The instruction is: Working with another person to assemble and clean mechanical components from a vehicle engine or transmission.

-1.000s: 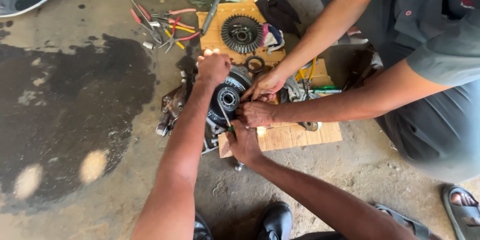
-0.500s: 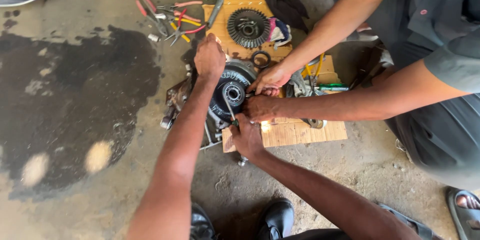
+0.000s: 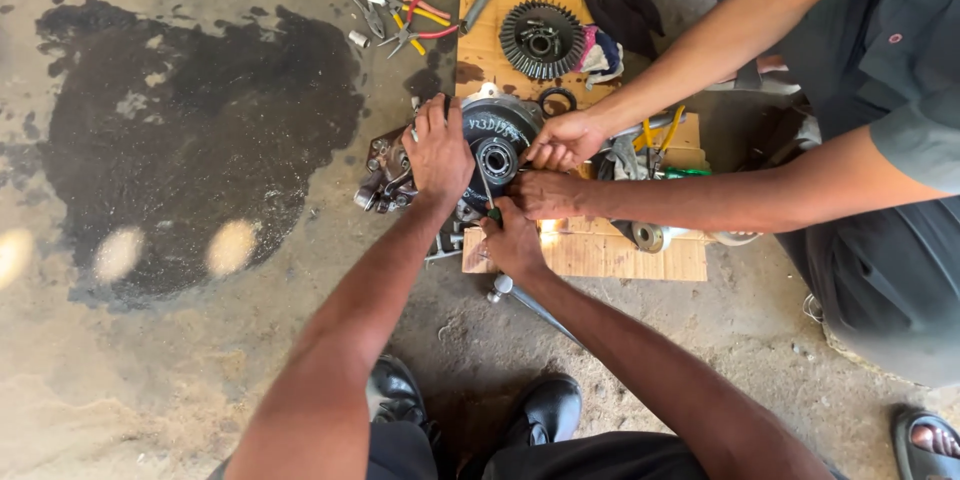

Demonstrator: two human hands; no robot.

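Observation:
A dark round gear housing (image 3: 497,145) with a bearing hole in its middle sits at the edge of a wooden board (image 3: 610,255) on the floor. My left hand (image 3: 438,152) presses flat on the housing's left side. My right hand (image 3: 512,243) is closed around a thin tool (image 3: 489,198) with a green tip that points up at the housing. A co-worker's two hands (image 3: 560,138) (image 3: 545,195) grip the housing's right side.
A large toothed ring gear (image 3: 541,38) lies on the board's far part beside rags (image 3: 620,0). Pliers and screwdrivers (image 3: 405,10) lie scattered at the back. A dark oil stain (image 3: 190,130) covers the concrete to the left. My black shoes (image 3: 545,410) stand below.
My left hand slid down from the housing's top to its left side. My right hand came in closer under the housing. The camera view shifted left and down.

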